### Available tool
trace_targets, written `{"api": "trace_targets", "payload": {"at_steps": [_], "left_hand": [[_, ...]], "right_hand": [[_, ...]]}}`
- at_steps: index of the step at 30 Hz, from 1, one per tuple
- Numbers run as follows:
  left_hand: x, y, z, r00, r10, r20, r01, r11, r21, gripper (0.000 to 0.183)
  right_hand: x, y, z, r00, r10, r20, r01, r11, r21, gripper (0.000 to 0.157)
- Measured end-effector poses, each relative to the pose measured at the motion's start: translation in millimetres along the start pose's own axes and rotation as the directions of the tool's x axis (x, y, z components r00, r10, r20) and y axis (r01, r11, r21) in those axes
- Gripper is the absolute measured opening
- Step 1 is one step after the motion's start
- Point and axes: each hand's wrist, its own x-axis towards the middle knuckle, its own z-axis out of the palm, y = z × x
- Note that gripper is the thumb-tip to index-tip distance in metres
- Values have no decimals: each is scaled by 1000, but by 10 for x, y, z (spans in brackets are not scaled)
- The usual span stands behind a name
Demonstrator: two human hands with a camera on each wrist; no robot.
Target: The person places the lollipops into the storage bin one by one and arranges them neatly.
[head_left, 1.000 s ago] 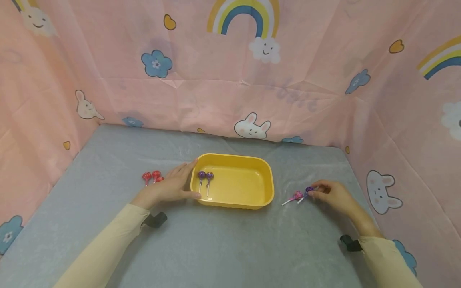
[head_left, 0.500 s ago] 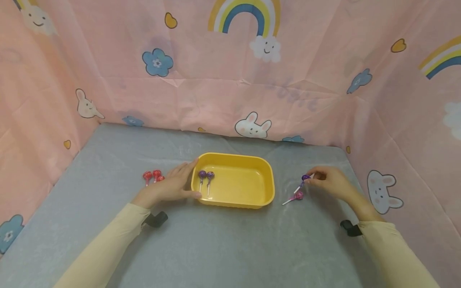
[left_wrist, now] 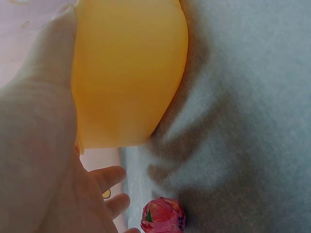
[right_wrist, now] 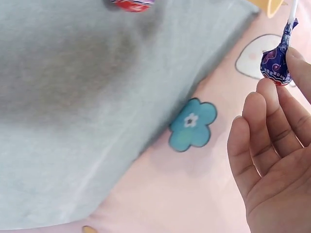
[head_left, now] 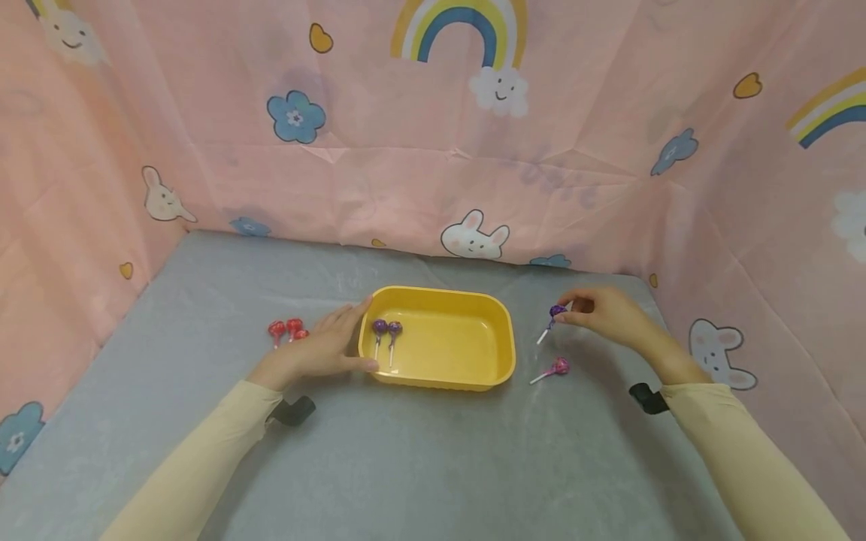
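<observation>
- Right hand (head_left: 612,319): narrow grip pinching a purple lollipop (right_wrist: 276,63) above the surface (head_left: 433,466), stick slanting down.
- Pink lollipop (head_left: 560,366): lies on the surface, near the yellow box (head_left: 449,346)'s right end.
- Left hand (head_left: 321,349): wide grip, laid against the box's left end.
- Inside that end: two more purple lollipops (head_left: 380,327).
- Red lollipops (head_left: 277,329): beside the left hand, partly hidden.
</observation>
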Motion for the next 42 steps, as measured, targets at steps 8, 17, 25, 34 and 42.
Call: {"api": "trace_targets", "payload": {"at_steps": [8, 17, 25, 34, 42], "left_hand": [[14, 3, -5, 1000, -11, 6, 11, 1000, 1, 118], [19, 1, -5, 1000, -4, 8, 4, 1000, 7, 117], [5, 17, -6, 1000, -14, 10, 14, 1000, -1, 117], [14, 18, 0, 1000, -17, 7, 17, 1000, 4, 118], [16, 12, 7, 1000, -12, 6, 12, 1000, 1, 118]], "right_hand": [[116, -218, -20, 999, -42, 1, 42, 999, 2, 30], [282, -442, -13, 997, -76, 34, 76, 997, 6, 28], [402, -628, -48, 989, -142, 49, 142, 990, 17, 26], [523, -794, -52, 980, -194, 35, 194, 981, 11, 25], [658, -939, -6, 971, -233, 44, 234, 972, -9, 27]]}}
